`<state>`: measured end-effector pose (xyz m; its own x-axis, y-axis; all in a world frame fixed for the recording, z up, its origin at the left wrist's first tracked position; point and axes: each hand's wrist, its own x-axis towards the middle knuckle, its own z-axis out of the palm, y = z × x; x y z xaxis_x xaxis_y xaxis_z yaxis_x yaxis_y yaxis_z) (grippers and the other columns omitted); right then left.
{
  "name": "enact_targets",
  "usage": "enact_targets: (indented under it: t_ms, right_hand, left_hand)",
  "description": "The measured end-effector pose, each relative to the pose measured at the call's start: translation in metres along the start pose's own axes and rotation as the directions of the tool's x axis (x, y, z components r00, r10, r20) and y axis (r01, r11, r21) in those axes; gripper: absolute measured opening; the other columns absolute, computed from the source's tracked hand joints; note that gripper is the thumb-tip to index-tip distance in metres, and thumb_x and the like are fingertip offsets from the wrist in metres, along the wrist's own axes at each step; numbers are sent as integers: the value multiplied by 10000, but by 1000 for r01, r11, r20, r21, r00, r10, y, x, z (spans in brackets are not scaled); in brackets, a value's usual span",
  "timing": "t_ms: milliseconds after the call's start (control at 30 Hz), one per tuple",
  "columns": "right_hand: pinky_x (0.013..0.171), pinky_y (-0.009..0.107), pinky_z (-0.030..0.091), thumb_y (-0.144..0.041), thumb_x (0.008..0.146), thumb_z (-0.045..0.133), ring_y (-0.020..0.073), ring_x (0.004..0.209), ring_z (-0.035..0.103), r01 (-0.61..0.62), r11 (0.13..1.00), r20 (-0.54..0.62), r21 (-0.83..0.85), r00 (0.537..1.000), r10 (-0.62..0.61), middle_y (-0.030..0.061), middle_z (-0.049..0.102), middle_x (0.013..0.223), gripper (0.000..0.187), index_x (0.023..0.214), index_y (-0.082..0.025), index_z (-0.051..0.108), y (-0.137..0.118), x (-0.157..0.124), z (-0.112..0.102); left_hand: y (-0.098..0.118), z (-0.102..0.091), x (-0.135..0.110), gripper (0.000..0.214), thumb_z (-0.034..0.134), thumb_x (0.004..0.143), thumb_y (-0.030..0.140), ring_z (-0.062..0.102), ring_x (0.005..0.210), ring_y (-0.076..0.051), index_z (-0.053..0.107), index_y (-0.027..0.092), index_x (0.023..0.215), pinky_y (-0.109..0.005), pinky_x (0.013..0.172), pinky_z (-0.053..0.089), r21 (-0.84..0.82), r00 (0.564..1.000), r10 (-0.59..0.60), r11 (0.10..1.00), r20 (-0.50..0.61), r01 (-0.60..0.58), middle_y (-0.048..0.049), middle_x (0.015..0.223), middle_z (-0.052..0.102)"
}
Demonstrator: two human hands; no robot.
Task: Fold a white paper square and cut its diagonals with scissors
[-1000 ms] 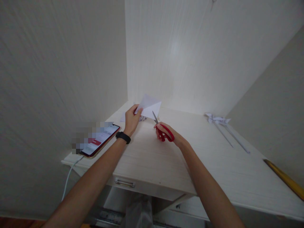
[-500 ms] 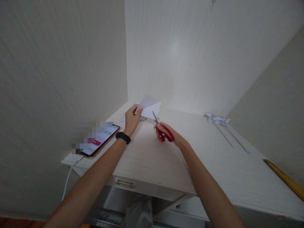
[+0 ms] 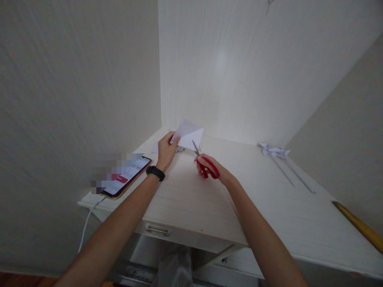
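Note:
My left hand [image 3: 168, 147] pinches the left corner of a square sheet of white paper [image 3: 189, 134], thumb on top. A diagonal crease crosses the sheet, which is held tilted above the desk. In my right hand [image 3: 206, 164] is a pair of scissors with red handles [image 3: 213, 169]. Its blades point up and away, with the tip at the paper's near edge; whether they touch the sheet I cannot tell. Beneath the paper and behind my left hand lie more white paper pieces [image 3: 154, 148], mostly hidden.
A phone [image 3: 128, 177] with a lit screen lies at the left on the white desk [image 3: 191, 203], a white cable [image 3: 86, 223] running from it. To the right are paper pinwheels [image 3: 273, 150] on thin sticks. A yellow strip [image 3: 357, 225] lies at the right edge. Walls enclose the desk.

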<state>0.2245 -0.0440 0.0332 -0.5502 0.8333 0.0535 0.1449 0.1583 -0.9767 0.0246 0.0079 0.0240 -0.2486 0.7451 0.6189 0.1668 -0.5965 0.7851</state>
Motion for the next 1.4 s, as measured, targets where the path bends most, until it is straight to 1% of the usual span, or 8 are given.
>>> enact_targets:
  t_ms: [400,567,667,867,1100,1267,1400]
  right_hand:
    - [413,220,345,-636,822,542,86,427,467,-2,1000,-21,-9,1000,2,-48,546,574,454,890,-188,518,-3,0,2]
    - [417,220,346,-616,828,545,89,433,477,-2,1000,-20,20,1000,2,-47,553,577,431,895,-191,519,-1,1,1]
    - [410,218,339,-614,832,537,86,420,470,3,1000,-24,3,1000,-3,-47,554,566,432,890,-186,525,-1,0,1]
    - [416,205,352,-601,832,552,80,431,482,-25,1000,-38,-5,999,24,-48,558,572,425,891,-182,516,-4,-1,2]
    - [407,198,341,-601,841,548,75,428,477,-26,1000,-31,-7,999,25,-51,555,568,421,884,-184,510,-3,-1,2]
    - [411,205,354,-618,832,550,78,429,474,6,1000,-29,10,1000,-6,-53,548,579,437,901,-189,500,-1,0,2]
    - [421,209,365,-623,833,544,84,442,479,49,998,-38,24,998,-49,-55,543,586,438,923,-197,490,-1,0,1]
  left_hand:
    - [4,0,0,276,606,811,379,591,780,-156,676,149,947,-209,567,437,-30,1000,2,1000,2,-2,-48,890,682]
    - [3,0,0,284,607,801,389,590,778,-160,677,152,941,-211,571,442,-14,1000,-6,1000,-6,5,-49,894,682]
    - [5,0,0,288,603,797,390,592,783,-163,676,151,941,-209,567,442,-5,1000,-15,1000,-7,14,-49,898,684]
    - [7,0,-1,304,616,793,403,595,776,-161,677,144,940,-210,569,443,-33,1000,-8,999,-6,8,-50,892,683]
    - [5,0,0,290,627,791,409,598,768,-157,678,157,925,-207,562,442,-45,1000,2,999,-14,-3,-41,879,678]
    - [10,0,0,282,639,791,403,593,777,-150,676,162,931,-201,566,440,-81,1000,0,997,-5,0,-39,889,676]
    - [14,0,0,273,642,786,396,589,769,-149,678,165,929,-202,557,434,-95,1000,0,995,-21,-2,-42,911,680]
